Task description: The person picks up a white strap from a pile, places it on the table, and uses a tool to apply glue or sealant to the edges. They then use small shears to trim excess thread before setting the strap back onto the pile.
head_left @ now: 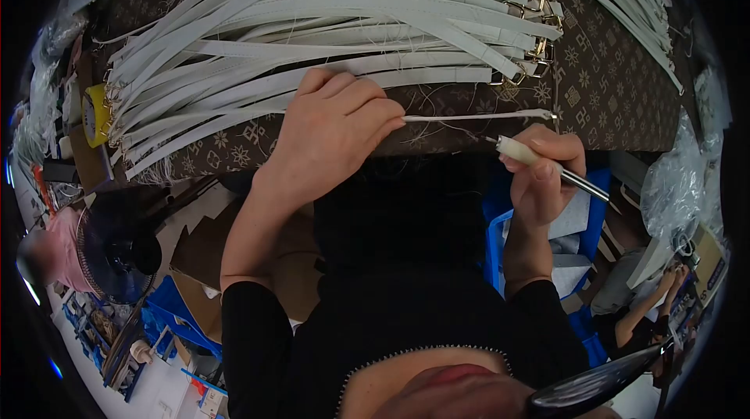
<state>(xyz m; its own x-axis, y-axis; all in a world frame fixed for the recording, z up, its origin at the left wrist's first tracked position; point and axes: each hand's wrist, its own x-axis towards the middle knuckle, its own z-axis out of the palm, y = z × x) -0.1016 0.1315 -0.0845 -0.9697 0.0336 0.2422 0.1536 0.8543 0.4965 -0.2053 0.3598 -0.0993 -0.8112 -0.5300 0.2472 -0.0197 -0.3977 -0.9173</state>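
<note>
Has a long, thin white strap (476,116) pinched in the left hand (320,134), over the near side of the dark brown cloth with pale flower shapes (582,110), and a pale round tool with a shiny metal rod (522,151) gripped like a pencil in the right hand (556,160). Best to pull straight, touch lightly with the thin tip, and mind the fingers. Just beyond, shows flat, stitched white straps with gold metal buckles (258,9), piled under hair-thin threads.
</note>
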